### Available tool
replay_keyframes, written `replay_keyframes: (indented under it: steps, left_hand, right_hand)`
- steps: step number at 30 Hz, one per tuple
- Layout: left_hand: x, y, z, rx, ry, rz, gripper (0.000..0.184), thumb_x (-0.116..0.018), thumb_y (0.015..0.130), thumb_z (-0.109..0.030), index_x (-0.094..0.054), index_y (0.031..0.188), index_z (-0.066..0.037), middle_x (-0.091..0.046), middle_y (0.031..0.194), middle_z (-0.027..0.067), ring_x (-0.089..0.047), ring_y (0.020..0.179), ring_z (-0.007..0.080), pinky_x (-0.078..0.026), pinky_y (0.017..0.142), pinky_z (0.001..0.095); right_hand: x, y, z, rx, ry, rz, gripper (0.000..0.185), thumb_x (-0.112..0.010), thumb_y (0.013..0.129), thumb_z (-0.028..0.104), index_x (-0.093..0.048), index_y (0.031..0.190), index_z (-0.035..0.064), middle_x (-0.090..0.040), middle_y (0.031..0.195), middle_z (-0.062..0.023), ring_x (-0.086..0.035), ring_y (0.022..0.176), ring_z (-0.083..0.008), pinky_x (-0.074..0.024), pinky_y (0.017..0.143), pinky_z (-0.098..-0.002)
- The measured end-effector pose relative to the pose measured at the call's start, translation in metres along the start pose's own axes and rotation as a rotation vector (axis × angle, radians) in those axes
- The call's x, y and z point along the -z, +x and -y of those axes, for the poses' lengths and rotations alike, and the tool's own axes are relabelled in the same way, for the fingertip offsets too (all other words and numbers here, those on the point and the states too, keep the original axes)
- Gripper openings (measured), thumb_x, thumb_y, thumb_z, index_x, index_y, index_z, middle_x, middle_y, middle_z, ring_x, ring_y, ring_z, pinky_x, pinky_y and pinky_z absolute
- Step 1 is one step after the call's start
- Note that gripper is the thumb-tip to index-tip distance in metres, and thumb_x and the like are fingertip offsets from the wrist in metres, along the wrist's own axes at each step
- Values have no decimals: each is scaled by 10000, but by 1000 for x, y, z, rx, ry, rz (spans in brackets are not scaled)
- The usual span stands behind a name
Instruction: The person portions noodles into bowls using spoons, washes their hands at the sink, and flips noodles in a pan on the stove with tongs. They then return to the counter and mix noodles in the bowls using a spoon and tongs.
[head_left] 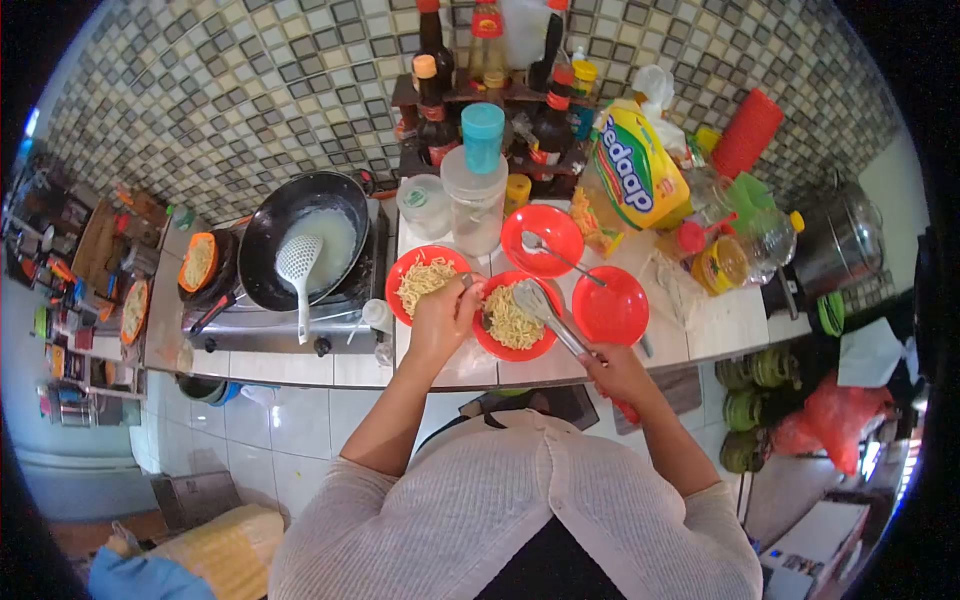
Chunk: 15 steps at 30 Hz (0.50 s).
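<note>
My right hand (612, 372) is closed around metal tongs (548, 312), whose tips rest on noodles (514, 325) in a red bowl (490, 348) at the counter's front. My left hand (445, 318) is closed beside that bowl's left rim, with a small shiny bit at its fingertips that I cannot make out. Partly behind this hand stands another red bowl (395, 272) of noodles. To the right, a red bowl (620, 300) shows no noodles. Behind it, a further red bowl (560, 222) has a spoon (565, 260) lying across it.
At the left, a black wok (262, 235) with cloudy liquid and a white skimmer (300, 268) sits on the stove (240, 335). Jars, a blue-lidded container (483, 140), sauce bottles (435, 130) and a yellow-green Sedaap pack (640, 165) crowd the back. Clear bottles (765, 240) stand right.
</note>
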<state>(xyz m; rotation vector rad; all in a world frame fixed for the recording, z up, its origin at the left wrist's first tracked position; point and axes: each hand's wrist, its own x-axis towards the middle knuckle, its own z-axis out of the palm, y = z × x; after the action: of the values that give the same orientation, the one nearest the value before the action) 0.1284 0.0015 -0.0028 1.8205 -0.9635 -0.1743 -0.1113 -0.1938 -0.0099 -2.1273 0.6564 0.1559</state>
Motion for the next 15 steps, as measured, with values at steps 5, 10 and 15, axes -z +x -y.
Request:
replay_keyframes:
  steps: [5, 10, 15]
  left_hand:
    - [-12, 6, 25, 6, -205, -45, 168, -531, 975, -112, -630, 1066, -12, -702, 821, 145, -721, 737, 205, -552, 622, 306]
    - [-20, 11, 26, 3, -221, -2, 167, -533, 984, -120, -627, 1077, -18, -706, 829, 138, -718, 747, 164, -550, 623, 286]
    - [-25, 15, 32, 35, -328, -39, 170, -533, 993, -125, -622, 1091, -18, -706, 830, 112, -704, 728, 138, -547, 641, 267]
  right_hand:
    - [-14, -13, 3, -169, 548, 57, 225, -568, 978, 213, -619, 904, 8, -531, 606, -20, -514, 455, -107, -431, 429, -283]
    - [-22, -41, 25, -172, 442, -63, 232, -552, 984, 225, -637, 968, 10, -580, 643, -45, -558, 493, -132, -457, 460, -296]
    - [-56, -55, 9, 176, -319, -330, 254, -555, 972, 264, -640, 1060, 42, -677, 767, -135, -670, 657, -301, -526, 579, -406]
